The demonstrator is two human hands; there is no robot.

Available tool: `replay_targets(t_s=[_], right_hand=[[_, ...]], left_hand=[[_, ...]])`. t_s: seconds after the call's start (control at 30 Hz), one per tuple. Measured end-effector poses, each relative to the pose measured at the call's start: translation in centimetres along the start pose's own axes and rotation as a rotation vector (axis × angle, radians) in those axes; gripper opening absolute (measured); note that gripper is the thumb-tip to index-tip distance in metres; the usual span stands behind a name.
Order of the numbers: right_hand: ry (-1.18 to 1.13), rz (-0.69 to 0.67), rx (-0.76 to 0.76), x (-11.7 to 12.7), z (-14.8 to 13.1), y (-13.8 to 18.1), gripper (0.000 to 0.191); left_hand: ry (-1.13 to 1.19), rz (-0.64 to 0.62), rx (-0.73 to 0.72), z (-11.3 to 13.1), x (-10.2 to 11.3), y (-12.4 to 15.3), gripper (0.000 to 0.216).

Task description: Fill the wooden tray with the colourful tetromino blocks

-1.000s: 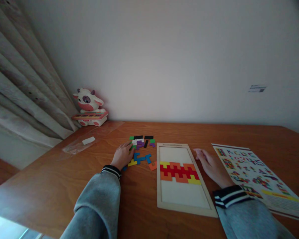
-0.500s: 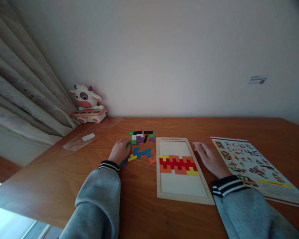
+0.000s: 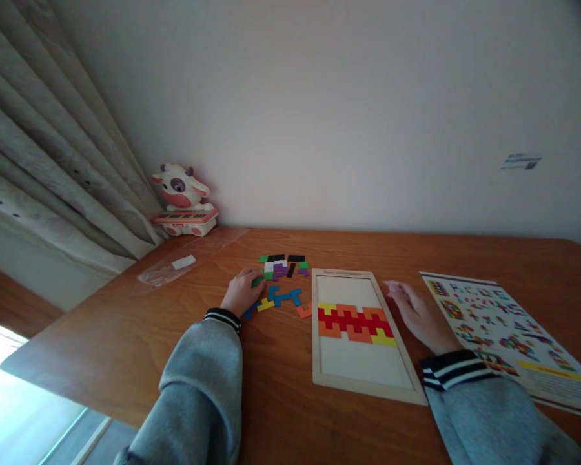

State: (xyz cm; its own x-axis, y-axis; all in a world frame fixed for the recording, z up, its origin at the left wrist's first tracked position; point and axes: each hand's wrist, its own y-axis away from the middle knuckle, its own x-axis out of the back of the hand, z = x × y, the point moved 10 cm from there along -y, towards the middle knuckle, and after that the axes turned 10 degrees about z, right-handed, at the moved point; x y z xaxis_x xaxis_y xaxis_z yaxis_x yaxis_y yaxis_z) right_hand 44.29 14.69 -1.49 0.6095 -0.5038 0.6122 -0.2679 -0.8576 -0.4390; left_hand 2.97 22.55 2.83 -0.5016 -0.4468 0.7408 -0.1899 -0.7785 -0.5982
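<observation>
My left hand (image 3: 243,292) rests on the wooden table (image 3: 126,336) at the left edge of a scatter of coloured puzzle pieces (image 3: 283,278). Its fingers curl around a green piece (image 3: 257,281). A pale wooden puzzle tray (image 3: 363,374) lies in front of me, with a band of red, orange and yellow pieces (image 3: 356,322) fitted across its middle. My right hand (image 3: 414,309) lies flat on the table beside the tray's right rim, fingers stretched out, holding nothing.
A printed pattern sheet (image 3: 503,332) lies at the right. A clear plastic bag (image 3: 174,266) with a white label sits at the back left, near a cow-shaped toy (image 3: 183,200) against the wall. Curtains (image 3: 43,161) hang at the left, beyond the table edge.
My left hand drew back a little from the pile and closed on a green piece. The camera view shifted slightly. My right hand stayed where it was.
</observation>
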Motion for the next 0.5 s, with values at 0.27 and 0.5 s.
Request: replay_targets(t_s=[0.27, 0.5], right_hand=[[0.01, -0.011, 0.007, 0.0, 0.0, 0.1, 0.044], [0.017, 0.006, 0.039, 0.3, -0.6, 0.0, 0.046]], left_hand=[[0.211, -0.188, -0.491, 9.9, -0.1, 2.2, 0.029], [0.318, -0.321, -0.617, 14.4, -1.0, 4.4, 0.025]])
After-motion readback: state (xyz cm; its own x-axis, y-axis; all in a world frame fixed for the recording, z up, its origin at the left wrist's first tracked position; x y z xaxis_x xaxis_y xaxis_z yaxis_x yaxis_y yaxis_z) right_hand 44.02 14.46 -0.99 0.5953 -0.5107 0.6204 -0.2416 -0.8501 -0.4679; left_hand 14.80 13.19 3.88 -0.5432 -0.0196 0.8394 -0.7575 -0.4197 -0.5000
